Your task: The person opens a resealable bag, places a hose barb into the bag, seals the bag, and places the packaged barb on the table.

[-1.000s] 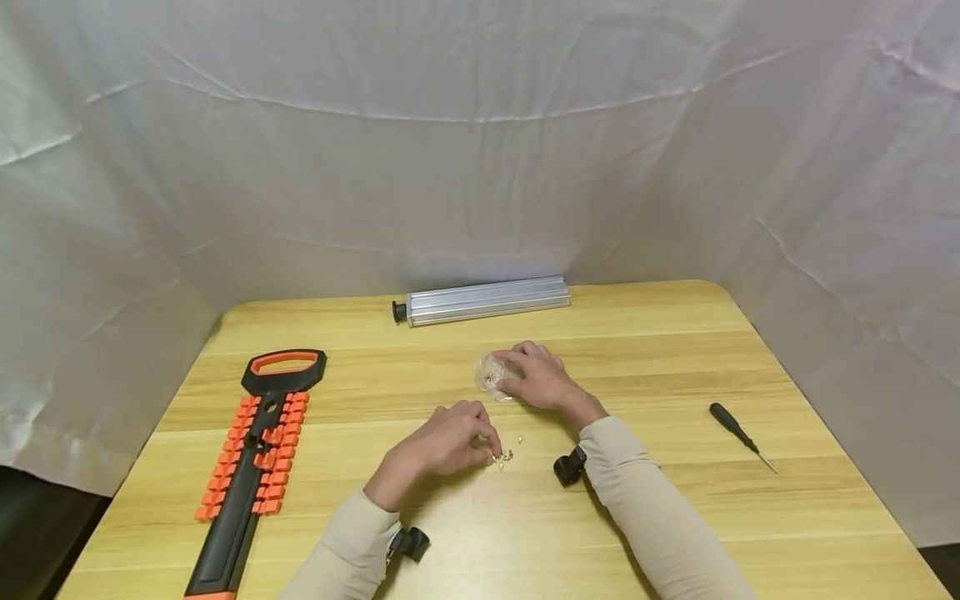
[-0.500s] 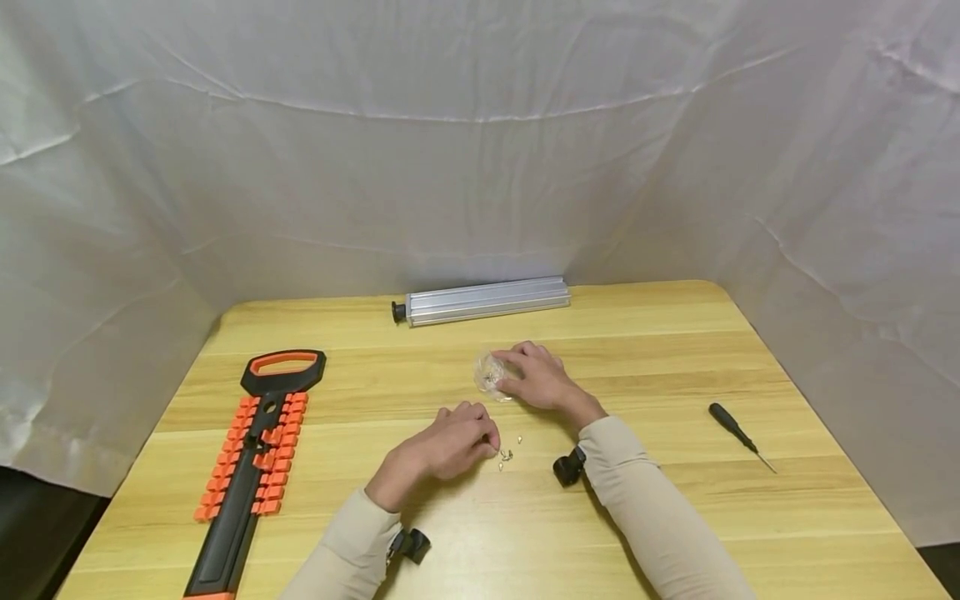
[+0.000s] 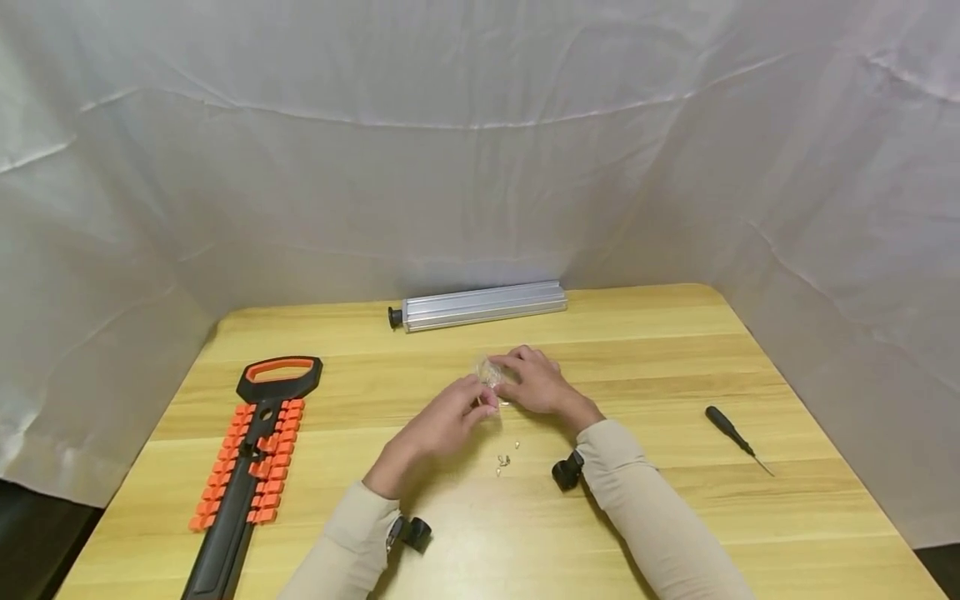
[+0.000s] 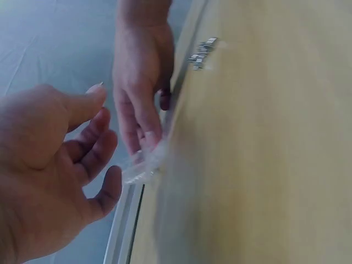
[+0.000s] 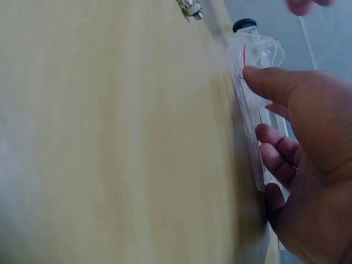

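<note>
Right hand (image 3: 537,383)'s pinching the clear bag (image 3: 489,372), left hand (image 3: 446,418)'s just beside it pinching some tiny piece (image 4: 101,84), and loose metal bits (image 3: 503,461) sit on the bag's near side.

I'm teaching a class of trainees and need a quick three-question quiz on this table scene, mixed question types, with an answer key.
1. Multiple choice: what does the right hand hold?
A) the aluminium profile
B) a clear plastic bag
C) the orange-clipped rack

2. True or false: the screwdriver lies to the right of the right hand.

3. Fill in (above or below): in the head view, the pile of small metal parts appears ____ the bag.

Key: 1. B; 2. True; 3. below.
</note>
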A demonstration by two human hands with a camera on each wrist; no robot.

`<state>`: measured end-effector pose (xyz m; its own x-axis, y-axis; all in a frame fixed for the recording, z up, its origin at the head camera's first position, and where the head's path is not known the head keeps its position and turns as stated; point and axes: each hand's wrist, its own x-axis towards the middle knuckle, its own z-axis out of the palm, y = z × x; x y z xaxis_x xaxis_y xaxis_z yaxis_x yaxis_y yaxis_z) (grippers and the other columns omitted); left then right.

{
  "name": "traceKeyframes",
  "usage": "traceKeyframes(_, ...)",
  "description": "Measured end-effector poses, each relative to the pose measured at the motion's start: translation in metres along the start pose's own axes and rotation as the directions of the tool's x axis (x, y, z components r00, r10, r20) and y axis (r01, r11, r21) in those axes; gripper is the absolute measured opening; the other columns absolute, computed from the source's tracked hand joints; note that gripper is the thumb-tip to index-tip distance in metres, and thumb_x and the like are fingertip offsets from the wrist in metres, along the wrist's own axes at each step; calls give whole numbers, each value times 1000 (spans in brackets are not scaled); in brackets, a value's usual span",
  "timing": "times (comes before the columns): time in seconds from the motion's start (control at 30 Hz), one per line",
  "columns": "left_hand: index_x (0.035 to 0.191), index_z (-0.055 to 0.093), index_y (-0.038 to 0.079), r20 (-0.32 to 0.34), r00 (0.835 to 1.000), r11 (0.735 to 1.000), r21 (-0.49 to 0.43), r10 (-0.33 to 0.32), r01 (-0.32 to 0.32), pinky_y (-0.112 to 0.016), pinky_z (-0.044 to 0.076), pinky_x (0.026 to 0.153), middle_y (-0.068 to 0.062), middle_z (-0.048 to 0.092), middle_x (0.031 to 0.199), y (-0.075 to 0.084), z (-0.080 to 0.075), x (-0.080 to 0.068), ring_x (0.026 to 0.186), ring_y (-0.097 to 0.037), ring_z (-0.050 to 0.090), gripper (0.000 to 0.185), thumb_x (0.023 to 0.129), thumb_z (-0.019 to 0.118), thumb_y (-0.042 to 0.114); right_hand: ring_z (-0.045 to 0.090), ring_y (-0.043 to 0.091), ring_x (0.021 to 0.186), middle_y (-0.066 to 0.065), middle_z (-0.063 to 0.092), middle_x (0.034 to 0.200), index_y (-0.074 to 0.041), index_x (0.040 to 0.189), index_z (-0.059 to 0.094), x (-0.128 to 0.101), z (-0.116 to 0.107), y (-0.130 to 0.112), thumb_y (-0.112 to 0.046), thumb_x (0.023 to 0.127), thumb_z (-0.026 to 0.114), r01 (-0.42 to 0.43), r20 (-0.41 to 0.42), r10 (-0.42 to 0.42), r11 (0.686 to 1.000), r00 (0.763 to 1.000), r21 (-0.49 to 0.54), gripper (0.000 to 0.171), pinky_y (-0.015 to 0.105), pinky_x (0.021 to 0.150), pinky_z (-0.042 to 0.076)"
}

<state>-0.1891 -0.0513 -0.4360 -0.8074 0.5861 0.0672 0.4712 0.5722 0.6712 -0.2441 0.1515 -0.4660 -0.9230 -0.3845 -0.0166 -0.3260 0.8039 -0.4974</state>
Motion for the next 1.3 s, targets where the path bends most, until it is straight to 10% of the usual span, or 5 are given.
traceKeyframes(0.4,103,63,11,-209,956,978,0,-205,210,-26,47,73,-1,58,98,-11,-7,29,83,-12,53,11,98,55,18,47,20,112,0,52,126,-30,141,50,0,0,0,-42,89,65,7,2,-7,1000,1000,-22,55,40,89,36)
traceKeyframes(0.77,99,67,17,-243,931,945,119,-271,306,-43,44,81,2,58,94,-21,-1,42,84,-12,54,10,96,59,21,47,20,111,0,52,125,-32,140,50,1,1,3,-43,88,66,12,-9,-13,999,1000,-42,55,40,88,38)
traceKeyframes(1.3,98,66,18,-254,938,967,42,-234,252,-35,45,76,3,57,90,-21,1,31,77,-11,55,7,94,62,21,47,19,109,-1,52,123,-32,140,50,-1,-1,1,-43,89,65,5,3,-5,999,1000,-37,55,40,89,37)
